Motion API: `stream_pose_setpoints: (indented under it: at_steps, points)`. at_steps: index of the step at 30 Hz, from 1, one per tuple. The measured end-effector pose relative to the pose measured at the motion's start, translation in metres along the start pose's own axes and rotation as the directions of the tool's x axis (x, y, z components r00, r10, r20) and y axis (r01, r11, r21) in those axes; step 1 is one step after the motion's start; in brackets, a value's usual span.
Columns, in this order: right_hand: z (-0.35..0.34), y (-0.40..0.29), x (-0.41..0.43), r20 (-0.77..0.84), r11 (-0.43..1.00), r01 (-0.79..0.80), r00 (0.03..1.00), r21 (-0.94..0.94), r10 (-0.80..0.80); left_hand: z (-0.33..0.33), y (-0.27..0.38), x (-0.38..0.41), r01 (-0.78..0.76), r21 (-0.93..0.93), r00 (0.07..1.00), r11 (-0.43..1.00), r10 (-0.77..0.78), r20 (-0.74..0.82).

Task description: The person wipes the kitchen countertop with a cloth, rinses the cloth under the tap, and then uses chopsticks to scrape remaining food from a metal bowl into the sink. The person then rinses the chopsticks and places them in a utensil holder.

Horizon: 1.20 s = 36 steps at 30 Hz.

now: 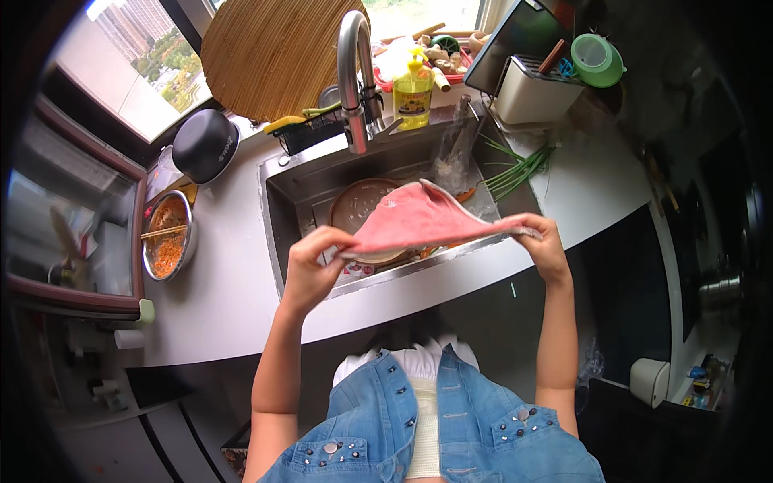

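Note:
A pink cloth [410,217] is stretched between my two hands above the front edge of the steel sink [302,181]. My left hand [314,262] pinches one corner, and my right hand [540,241] grips the opposite end. The cloth's far part billows up over the basin, and a pale edging shows along it. Beneath it, partly covered, lies a round brown plate or lid [356,202]. Vegetable scraps [426,250] lie in the basin near its front side. A clear plastic bag [453,166] sits in the sink's back right part.
A curved faucet [356,78] rises behind the sink, beside a yellow soap bottle [413,93]. Green scallions [519,166] overhang the right rim. Leftward on the counter are a metal bowl of shredded orange food [169,241] with chopsticks and a black pot [204,147]. A knife block [534,90] stands back right.

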State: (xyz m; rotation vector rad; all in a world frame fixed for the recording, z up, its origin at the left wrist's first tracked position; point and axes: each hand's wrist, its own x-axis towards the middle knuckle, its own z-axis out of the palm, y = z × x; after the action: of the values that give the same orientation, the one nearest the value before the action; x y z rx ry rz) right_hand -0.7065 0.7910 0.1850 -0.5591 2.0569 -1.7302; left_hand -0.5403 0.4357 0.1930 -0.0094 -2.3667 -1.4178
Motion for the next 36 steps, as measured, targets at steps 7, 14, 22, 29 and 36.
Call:
stream_pose_setpoints:
  at_steps: [7,14,22,29,36]
  points:
    - [0.047,0.085,-0.097,0.315,0.893,-0.434,0.836,-0.119,0.449,0.017,-0.036,-0.158,0.480,0.050,0.755,0.876,-0.441,0.486]
    - [0.080,0.115,-0.025,0.100,0.940,-0.332,0.936,-0.073,0.338,0.040,-0.101,-0.116,0.642,-0.165,0.758,0.749,-0.587,0.285]
    - [0.163,0.145,-0.006,0.236,0.494,-0.416,0.891,0.763,0.387,0.110,-0.094,-0.098,0.663,-0.724,0.636,0.192,-0.656,0.408]
    - [0.181,0.134,-0.022,0.038,0.960,-0.272,0.962,0.062,0.270,0.144,-0.109,-0.121,0.627,-0.162,0.755,0.762,-0.646,-0.116]
    - [0.158,0.168,-0.002,0.332,0.531,0.350,0.934,-0.771,-0.134,0.181,-0.105,-0.097,0.302,0.806,0.885,0.508,-0.463,-0.040]
